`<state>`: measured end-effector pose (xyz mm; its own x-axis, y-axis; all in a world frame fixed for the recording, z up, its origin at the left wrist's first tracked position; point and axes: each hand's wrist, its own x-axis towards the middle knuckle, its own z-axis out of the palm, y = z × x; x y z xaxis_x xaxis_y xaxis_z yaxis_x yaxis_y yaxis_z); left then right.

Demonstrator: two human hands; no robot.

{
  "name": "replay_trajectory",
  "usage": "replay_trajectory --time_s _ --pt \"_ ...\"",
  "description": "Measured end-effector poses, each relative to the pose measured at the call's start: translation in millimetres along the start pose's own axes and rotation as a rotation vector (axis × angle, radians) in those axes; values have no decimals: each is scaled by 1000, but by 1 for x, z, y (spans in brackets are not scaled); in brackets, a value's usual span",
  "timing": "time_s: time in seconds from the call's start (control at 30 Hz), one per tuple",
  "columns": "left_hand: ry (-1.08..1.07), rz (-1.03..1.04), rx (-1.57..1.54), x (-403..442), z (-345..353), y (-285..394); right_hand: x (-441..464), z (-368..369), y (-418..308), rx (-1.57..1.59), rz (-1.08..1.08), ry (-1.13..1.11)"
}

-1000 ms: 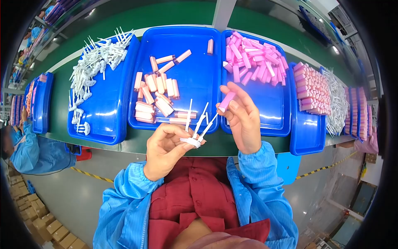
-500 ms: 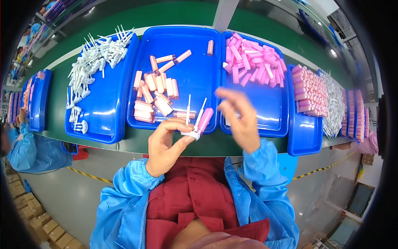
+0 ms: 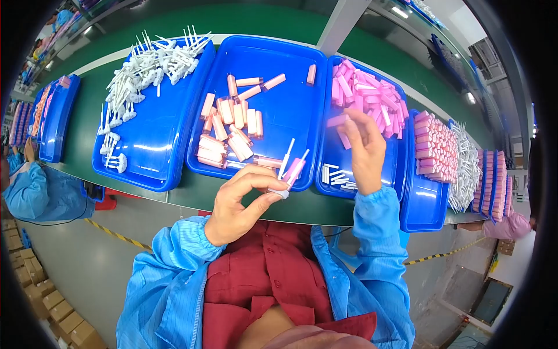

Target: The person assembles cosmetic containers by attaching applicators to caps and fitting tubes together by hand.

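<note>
In my left hand [image 3: 247, 198], thumb and fingers pinch a white plastic piece [image 3: 281, 192] with thin stems sticking up; a pink tube [image 3: 295, 168] sits around one of them. My right hand [image 3: 367, 148] is raised over the right blue tray [image 3: 372, 160], its fingertips closed on another pink tube [image 3: 336, 121]. A further pink tube [image 3: 344, 139] shows just below those fingertips; whether it is touched I cannot tell. Behind the hand lies a heap of pink tubes [image 3: 372, 93]. Small white sticks [image 3: 340, 178] rest at that tray's near end.
The middle blue tray [image 3: 285, 110] holds peach tubes [image 3: 238, 119]. White stemmed pieces [image 3: 136, 78] pile in the left tray [image 3: 145, 145]. Further right stand stacked pink pieces [image 3: 435, 145] and white stems [image 3: 463, 168]. A co-worker in blue [image 3: 49, 192] sits at far left.
My right hand has moved up and right to the pink heap and now holds a pink tube. The left hand keeps its piece, tilted further right. The view has shifted slightly.
</note>
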<state>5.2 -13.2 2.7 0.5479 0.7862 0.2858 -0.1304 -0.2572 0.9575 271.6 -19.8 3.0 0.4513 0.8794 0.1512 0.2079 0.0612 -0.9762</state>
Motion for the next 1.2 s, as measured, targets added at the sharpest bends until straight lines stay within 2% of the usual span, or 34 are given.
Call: replay_trajectory --time_s 0.13,0.27,0.43,0.63,0.93,0.97,1.07,1.2 --pt "-52 11 -35 1 4 3 -18 2 -4 602 242 -34" --pt "-47 -35 -85 0 4 5 -30 12 -9 700 327 -81" --pt "-7 -48 -90 -3 3 5 -36 15 -11 653 369 -296" --pt "12 -53 -78 -8 -2 9 -33 16 -6 691 359 -146" --pt "42 -59 -92 -9 -4 1 -45 26 -18 513 263 -388" --pt "43 -53 -93 -9 -5 1 -44 25 -18 557 281 -391" --pt "52 -39 -101 -11 -5 0 -42 20 -4 388 192 -381" --pt "141 -45 -174 -14 -2 -9 -41 29 -19 494 199 -364"
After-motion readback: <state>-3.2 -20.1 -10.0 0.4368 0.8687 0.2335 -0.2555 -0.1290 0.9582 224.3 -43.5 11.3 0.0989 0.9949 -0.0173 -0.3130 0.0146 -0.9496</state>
